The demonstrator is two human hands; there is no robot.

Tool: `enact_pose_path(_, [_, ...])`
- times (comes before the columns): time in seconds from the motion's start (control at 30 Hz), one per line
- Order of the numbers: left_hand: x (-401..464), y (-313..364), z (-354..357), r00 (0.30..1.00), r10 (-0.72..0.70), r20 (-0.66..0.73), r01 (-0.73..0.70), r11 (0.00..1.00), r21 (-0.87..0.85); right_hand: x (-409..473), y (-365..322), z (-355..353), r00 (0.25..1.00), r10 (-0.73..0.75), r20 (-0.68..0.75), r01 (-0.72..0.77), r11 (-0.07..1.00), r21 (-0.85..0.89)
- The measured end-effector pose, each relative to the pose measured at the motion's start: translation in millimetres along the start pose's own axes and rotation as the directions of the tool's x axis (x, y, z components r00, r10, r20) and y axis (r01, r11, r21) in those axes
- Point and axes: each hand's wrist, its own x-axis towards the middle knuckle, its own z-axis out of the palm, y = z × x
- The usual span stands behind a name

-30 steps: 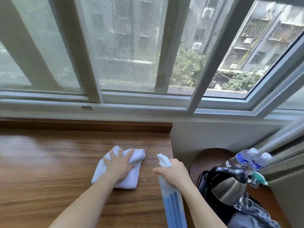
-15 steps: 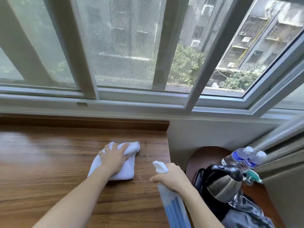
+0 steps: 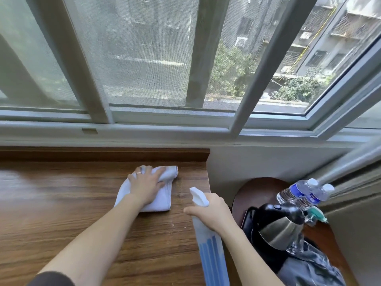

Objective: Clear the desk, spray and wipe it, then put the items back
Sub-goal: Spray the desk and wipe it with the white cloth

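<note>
Wiping near the desk's right edge

Left hand [image 3: 146, 187] presses flat on one white cloth [image 3: 158, 201] on the desk [image 3: 61, 203]; right hand [image 3: 214, 211] grips one spray bottle [image 3: 210, 250] at 5 o'clock, over the edge; bare wood lies toward 9 o'clock. Two water bottles [image 3: 296, 193], one kettle [image 3: 278, 228] at 3 o'clock.

Two bare forearms reach into view from the bottom edge — no watch, bracelet or glove on either. The left hand [image 3: 146, 187] wears a thin, plain metallic ring [image 3: 139, 173] on one finger. At the lower left corner a dark sleeve [image 3: 52, 279] ends near the elbow — its exact colour is hard to tell. The right hand [image 3: 214, 211] shows no jewellery, and the right arm is bare as far as it shows.
</note>
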Motion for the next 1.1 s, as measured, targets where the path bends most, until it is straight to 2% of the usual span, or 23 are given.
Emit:
enact_pose_path(0.3, [27,8,-12,1.0,0.023,-0.001,-0.023,1.0,0.007,17,-10,-6,1.0,-0.006,-0.03,0.007,1.0,0.009])
enact_pose_path(0.5, [-2,23,1,0.983,0.173,-0.068,-0.168,0.982,0.083,26,-11,-15,1.0,0.007,-0.022,-0.007,1.0,0.009])
enact_pose_path(0.8, [-16,27,15,0.962,0.201,-0.186,-0.187,0.978,0.092,35,-14,-16,1.0,0.01,0.006,-0.01,0.999,0.034])
enact_pose_path(0.97, [9,32,2,0.982,0.155,-0.109,-0.142,0.982,0.122,38,-13,-15,1.0,0.006,-0.014,-0.005,0.999,0.048])
enact_pose_path(1.1, [29,35,-6,0.952,0.299,-0.066,-0.279,0.937,0.213,37,-11,-16,1.0,0.002,-0.019,-0.001,0.998,0.063])
